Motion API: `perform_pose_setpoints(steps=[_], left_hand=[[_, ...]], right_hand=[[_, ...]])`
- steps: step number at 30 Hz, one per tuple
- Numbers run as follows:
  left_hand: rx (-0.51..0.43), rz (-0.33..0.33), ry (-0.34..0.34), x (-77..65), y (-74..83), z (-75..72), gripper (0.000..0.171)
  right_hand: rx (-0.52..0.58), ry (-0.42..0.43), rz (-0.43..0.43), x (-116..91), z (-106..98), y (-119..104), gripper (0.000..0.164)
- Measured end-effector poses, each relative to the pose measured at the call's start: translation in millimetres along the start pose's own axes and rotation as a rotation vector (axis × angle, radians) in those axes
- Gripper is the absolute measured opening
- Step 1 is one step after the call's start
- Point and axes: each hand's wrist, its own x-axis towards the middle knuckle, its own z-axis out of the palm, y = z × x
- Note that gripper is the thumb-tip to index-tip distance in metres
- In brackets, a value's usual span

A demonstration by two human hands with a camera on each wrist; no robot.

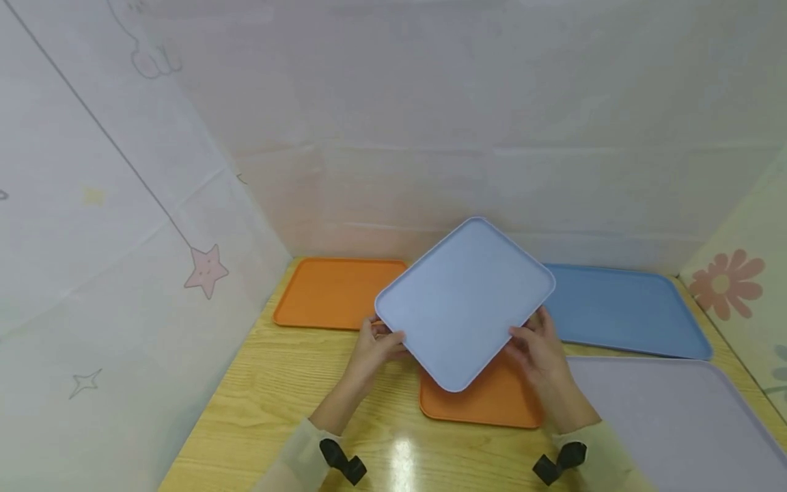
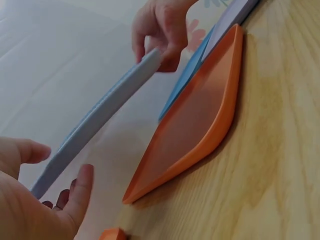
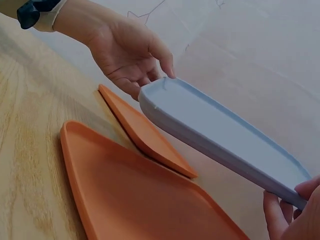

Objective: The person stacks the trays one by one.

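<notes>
Both hands hold a pale blue rectangular tray (image 1: 467,304) up over the table, turned so its corners point sideways and up and down in the head view. My left hand (image 1: 375,348) has it near the left corner, thumb at the rim and fingers below. On the lower right edge, my right hand (image 1: 541,348) pinches the rim with the thumb on top. Beneath the raised tray, an orange tray (image 1: 492,403) lies on the table, partly covered in the head view. The right wrist view shows the raised rim of the pale blue tray (image 3: 215,130) from the side.
A second orange tray (image 1: 332,294) lies at the back left by the wall. To the back right is a darker blue tray (image 1: 621,307), with a large pale purple tray (image 1: 670,410) in front of it. Printed cloth walls (image 1: 399,184) stand behind and beside the wooden table (image 1: 277,396).
</notes>
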Motion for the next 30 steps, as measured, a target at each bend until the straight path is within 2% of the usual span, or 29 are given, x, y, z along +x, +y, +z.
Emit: perform_pose_setpoints(steps=[5,9,12,16,20,24,30], left_hand=[[0.103,-0.011,0.012,1.7,7.9,-20.4,0.060],[0.163,-0.028,-0.034,6.4,13.4,-32.4,0.058],[0.213,-0.047,-0.071,10.4,17.0,-36.1,0.064],[0.260,-0.085,-0.127,16.2,19.5,-33.5,0.070],[0.259,-0.122,-0.199,22.3,19.1,-25.8,0.068],[0.265,-0.128,-0.253,26.6,19.3,-18.5,0.063],[0.303,-0.121,-0.299,31.6,16.0,-11.9,0.061]], right_hand=[[-0.062,-0.059,0.021,0.4,-16.4,-8.0,0.095],[-0.114,-0.132,0.027,0.4,-30.2,-11.8,0.095],[-0.146,-0.202,0.017,0.7,-39.8,-14.7,0.094],[-0.180,-0.285,0.001,-0.7,-48.8,-18.8,0.095],[-0.234,-0.345,-0.003,-2.0,-52.3,-21.4,0.094],[-0.287,-0.384,0.005,-1.5,-53.8,-22.9,0.092],[-0.345,-0.421,0.006,-0.5,-54.7,-25.1,0.091]])
